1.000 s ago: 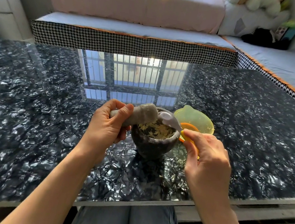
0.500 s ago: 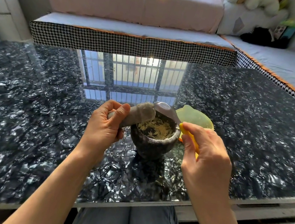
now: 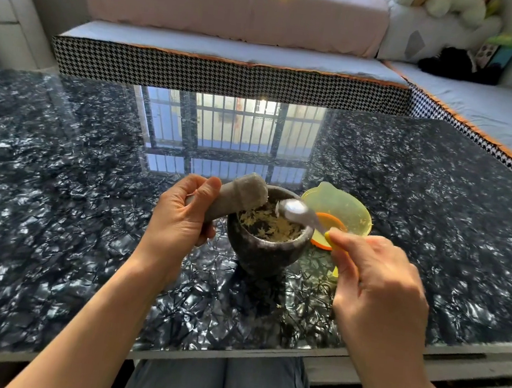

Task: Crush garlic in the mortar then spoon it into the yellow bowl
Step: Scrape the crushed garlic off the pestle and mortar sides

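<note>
1. Nearest: right hand [image 3: 374, 290] curled round the yellow handle of a spoon [image 3: 297, 212], pinching it between thumb and fingers. Metal bowl of the spoon poised over the far right rim of the mortar, above the garlic; whether touching it cannot be told.
2. Left hand [image 3: 178, 223] wrapped round the pestle [image 3: 239, 192], held tilted with its fat end over the left rim, bits of garlic clinging to the tip.
3. Mortar [image 3: 266, 249] standing on the table [image 3: 56, 203], stone by the look of it: likely heavy, stiff, steady under scooping, best gripped round the outer wall if steadying is needed.
4. Crushed garlic [image 3: 272, 224] inside the mortar: looks soft, wet and sticky, probably prone to clinging to spoon and pestle; a firm scrape along the wall advisable.
5. Spoon: light and rigid, handle slim; a pinch near mid-handle seems right for control.
6. Yellow bowl [image 3: 339, 206] just beyond and right of the mortar, thin plastic, likely light and easy to nudge; nothing pale visible inside, only an orange base.
7. Against half a second earlier: spoon dipped lower and further over the garlic, right hand drawn nearer; pestle much as before.
</note>
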`<state>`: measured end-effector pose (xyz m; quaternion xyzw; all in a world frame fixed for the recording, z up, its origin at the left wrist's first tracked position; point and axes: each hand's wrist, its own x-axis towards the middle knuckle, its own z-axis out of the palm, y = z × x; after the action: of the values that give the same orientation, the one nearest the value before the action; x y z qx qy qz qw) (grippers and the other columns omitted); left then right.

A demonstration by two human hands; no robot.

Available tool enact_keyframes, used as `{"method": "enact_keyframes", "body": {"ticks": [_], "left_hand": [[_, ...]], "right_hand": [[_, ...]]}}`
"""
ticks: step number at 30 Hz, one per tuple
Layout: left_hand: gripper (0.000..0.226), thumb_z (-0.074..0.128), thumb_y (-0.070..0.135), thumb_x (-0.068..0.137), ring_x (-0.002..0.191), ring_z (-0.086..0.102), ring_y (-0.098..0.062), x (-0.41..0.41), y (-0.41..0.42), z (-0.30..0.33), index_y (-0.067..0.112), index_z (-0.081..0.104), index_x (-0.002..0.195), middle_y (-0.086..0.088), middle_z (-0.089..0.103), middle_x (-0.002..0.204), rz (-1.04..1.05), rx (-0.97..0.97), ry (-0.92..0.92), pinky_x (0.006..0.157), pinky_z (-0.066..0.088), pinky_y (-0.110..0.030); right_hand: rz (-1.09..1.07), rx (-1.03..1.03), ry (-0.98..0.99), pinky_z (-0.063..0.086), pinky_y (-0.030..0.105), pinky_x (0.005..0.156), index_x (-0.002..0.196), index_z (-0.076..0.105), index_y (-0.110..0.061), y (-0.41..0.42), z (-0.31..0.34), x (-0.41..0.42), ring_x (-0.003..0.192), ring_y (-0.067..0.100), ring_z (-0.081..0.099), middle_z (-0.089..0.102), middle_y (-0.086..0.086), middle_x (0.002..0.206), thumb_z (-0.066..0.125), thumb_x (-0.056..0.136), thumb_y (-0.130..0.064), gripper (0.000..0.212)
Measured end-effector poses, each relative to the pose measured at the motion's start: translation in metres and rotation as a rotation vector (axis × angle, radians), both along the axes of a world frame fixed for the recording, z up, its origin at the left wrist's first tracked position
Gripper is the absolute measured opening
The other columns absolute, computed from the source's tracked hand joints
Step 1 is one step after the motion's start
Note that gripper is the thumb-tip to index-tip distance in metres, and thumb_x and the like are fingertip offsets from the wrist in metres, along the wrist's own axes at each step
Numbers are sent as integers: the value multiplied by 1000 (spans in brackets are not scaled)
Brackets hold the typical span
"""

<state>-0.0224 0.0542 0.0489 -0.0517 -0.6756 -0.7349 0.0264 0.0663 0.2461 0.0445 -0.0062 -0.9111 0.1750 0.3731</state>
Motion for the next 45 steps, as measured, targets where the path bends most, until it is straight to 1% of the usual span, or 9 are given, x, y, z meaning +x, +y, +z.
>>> {"method": "enact_keyframes", "body": {"ticks": [3, 7, 11, 14, 21, 33, 37, 41, 45], "left_hand": [[25, 55, 43, 77, 43, 41, -4, 1, -2, 0, 18, 55, 82, 14, 55, 56, -39, 0, -31, 40, 36, -17], [28, 69, 28, 69, 49, 42, -5, 2, -6, 2, 15, 55, 90, 3, 52, 68, -100, -26, -51, 43, 37, -18], [31, 70, 36, 63, 53, 44, -11, 1, -4, 7, 14, 59, 82, -1, 54, 65, -54, -1, -43, 41, 36, -17], [30, 69, 37, 64, 55, 45, -13, 4, -1, 11, 15, 60, 81, -1, 55, 63, -83, -3, -24, 40, 37, -16], [22, 64, 17, 78, 46, 49, 5, 6, 5, 17, 0, 55, 90, 17, 57, 53, -115, -28, 88, 44, 37, -8], [21, 61, 34, 79, 30, 32, -8, -6, 5, 15, 16, 51, 74, -8, 52, 52, -91, 63, -179, 28, 22, -12], [15, 57, 30, 84, 28, 31, -7, -6, 4, 13, 17, 53, 77, -8, 50, 50, -105, 117, -227, 27, 20, -11], [18, 61, 33, 75, 33, 36, -8, -5, 2, 11, 17, 53, 73, -6, 50, 54, -110, 102, -193, 27, 23, -11], [22, 67, 37, 65, 45, 44, -11, -2, 3, 10, 20, 53, 64, 1, 53, 59, -67, 33, -127, 31, 29, -13]], "right_hand": [[-15, 98, -77, 45, 32, 61, 91, 72, -11, 2, 3, 1, 61, 27, 59, 67, 6, 74, 78, 65, 3, 30], [-6, 147, -102, 43, 30, 60, 85, 71, -14, 5, 8, -2, 58, 27, 58, 64, 4, 70, 79, 64, 3, 29], [102, -86, 9, 53, 40, 68, 97, 69, -12, 7, 16, -5, 72, 28, 63, 68, 4, 83, 67, 79, -3, 21], [176, -258, 41, 50, 26, 72, 99, 69, -15, 2, 23, -11, 76, 18, 64, 67, -3, 88, 57, 83, -16, 20], [220, -232, 12, 56, 40, 70, 101, 68, -14, -5, 21, -21, 76, 21, 64, 69, 1, 89, 59, 84, -15, 20], [256, -310, 55, 52, 26, 75, 105, 65, -23, 3, -4, -3, 84, 9, 62, 66, -6, 93, 54, 85, -29, 24], [219, -244, 1, 55, 41, 72, 101, 68, -17, 5, -11, -2, 81, 17, 64, 68, -3, 91, 58, 82, -22, 22], [211, -340, 5, 53, 25, 68, 101, 67, -19, 10, -3, -7, 75, 11, 63, 68, -5, 90, 62, 84, -8, 21], [188, -309, 51, 53, 32, 67, 100, 68, -16, 10, 13, -17, 74, 19, 64, 68, -1, 87, 59, 86, -12, 17]]}}
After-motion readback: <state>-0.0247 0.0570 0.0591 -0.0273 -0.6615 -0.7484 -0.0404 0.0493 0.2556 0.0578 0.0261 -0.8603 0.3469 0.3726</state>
